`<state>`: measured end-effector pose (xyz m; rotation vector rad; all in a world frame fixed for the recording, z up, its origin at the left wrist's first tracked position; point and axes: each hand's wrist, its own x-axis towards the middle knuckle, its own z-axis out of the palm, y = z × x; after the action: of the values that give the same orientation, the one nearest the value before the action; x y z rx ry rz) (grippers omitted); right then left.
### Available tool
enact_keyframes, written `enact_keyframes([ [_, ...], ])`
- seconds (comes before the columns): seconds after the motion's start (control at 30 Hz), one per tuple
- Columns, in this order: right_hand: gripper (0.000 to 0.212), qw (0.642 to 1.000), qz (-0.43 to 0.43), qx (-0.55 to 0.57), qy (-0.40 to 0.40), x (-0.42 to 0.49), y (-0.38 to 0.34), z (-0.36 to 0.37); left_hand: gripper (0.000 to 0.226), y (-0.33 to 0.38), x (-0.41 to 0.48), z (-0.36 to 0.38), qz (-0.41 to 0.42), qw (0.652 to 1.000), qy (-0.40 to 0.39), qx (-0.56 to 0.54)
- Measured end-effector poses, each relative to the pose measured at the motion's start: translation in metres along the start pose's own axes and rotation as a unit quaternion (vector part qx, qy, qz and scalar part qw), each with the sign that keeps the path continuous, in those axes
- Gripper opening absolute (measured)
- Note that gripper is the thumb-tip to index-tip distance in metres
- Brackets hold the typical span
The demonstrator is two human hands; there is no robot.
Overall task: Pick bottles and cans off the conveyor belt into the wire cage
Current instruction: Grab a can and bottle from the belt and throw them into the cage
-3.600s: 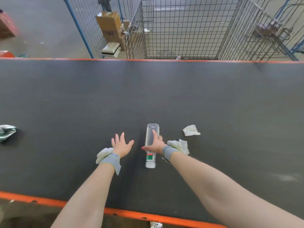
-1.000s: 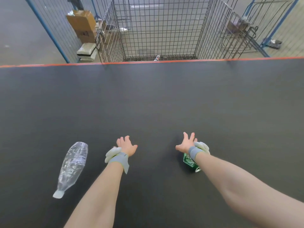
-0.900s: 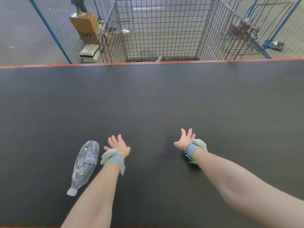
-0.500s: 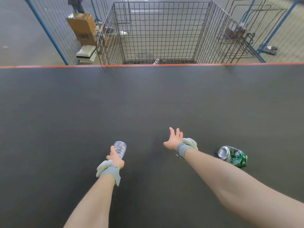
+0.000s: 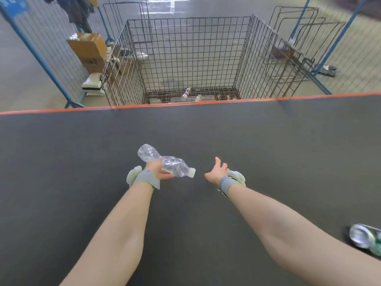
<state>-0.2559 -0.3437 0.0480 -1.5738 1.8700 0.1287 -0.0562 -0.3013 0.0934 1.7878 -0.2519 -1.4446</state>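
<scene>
My left hand [image 5: 157,169] grips a clear, crumpled plastic bottle [image 5: 165,162] around its middle, lifted above the dark conveyor belt [image 5: 268,141], with the white cap pointing right. My right hand [image 5: 217,171] hovers to the right of the cap with fingers spread and holds nothing. A crushed green can [image 5: 366,241] lies on the belt at the lower right edge, behind my right forearm. The wire cage [image 5: 243,58] stands beyond the belt's far orange edge, with two bottles [image 5: 186,93] on its floor.
Blue-framed mesh fencing [image 5: 41,54] flanks the cage on both sides. Cardboard boxes [image 5: 88,50] and white packages sit left of the cage. More wire frames [image 5: 288,52] stand to its right.
My left hand has lifted the clear bottle off the belt and turned it sideways. The green can has travelled further right and nearer to me. The view has tilted up toward the cage.
</scene>
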Motion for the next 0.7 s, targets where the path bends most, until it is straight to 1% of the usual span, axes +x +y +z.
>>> enact_keyframes([
  [0.03,0.081,1.0,0.003,0.021,0.009,0.017,-0.014,-0.009,0.025,0.033,0.014,0.007,0.017,0.999,-0.02,-0.04],
  [0.07,0.081,0.999,0.002,0.043,0.016,0.032,-0.03,-0.018,0.038,0.069,0.03,0.012,0.024,0.996,-0.039,-0.079],
  [0.1,0.08,0.998,-0.005,0.061,0.027,0.049,-0.048,-0.026,0.052,0.105,0.044,0.018,0.03,0.994,-0.055,-0.085],
  [0.17,0.081,0.995,-0.034,0.08,0.041,0.08,-0.081,-0.038,0.064,0.159,0.067,0.023,0.048,0.994,-0.082,-0.049],
  [0.23,0.081,0.993,-0.069,0.081,0.044,0.095,-0.105,-0.046,0.066,0.179,0.084,0.026,0.053,0.995,-0.078,-0.014],
  [0.27,0.081,0.993,-0.082,0.076,0.044,0.101,-0.114,-0.047,0.066,0.178,0.094,0.028,0.062,0.995,-0.077,0.013],
  [0.33,0.082,0.992,-0.098,0.067,0.039,0.108,-0.13,-0.048,0.068,0.162,0.1,0.029,0.067,0.993,-0.035,0.096],
  [0.37,0.082,0.992,-0.103,0.061,0.033,0.105,-0.134,-0.047,0.068,0.146,0.099,0.027,0.062,0.988,-0.011,0.14],
  [0.43,0.083,0.992,-0.109,0.054,0.03,0.095,-0.138,-0.046,0.072,0.115,0.097,0.02,0.044,0.977,0.014,0.206],
  [0.53,0.083,0.992,-0.114,0.038,0.025,0.066,-0.13,-0.041,0.079,0.073,0.075,0.005,0.032,0.947,0.062,0.314],
  [0.63,0.083,0.992,-0.12,0.022,0.012,0.027,-0.112,-0.031,0.075,0.029,0.032,-0.008,0.048,0.916,0.091,0.388],
  [0.7,0.083,0.992,-0.126,0.0,-0.001,-0.001,-0.097,-0.024,0.073,0.0,0.004,-0.018,0.054,0.898,0.095,0.426],
])
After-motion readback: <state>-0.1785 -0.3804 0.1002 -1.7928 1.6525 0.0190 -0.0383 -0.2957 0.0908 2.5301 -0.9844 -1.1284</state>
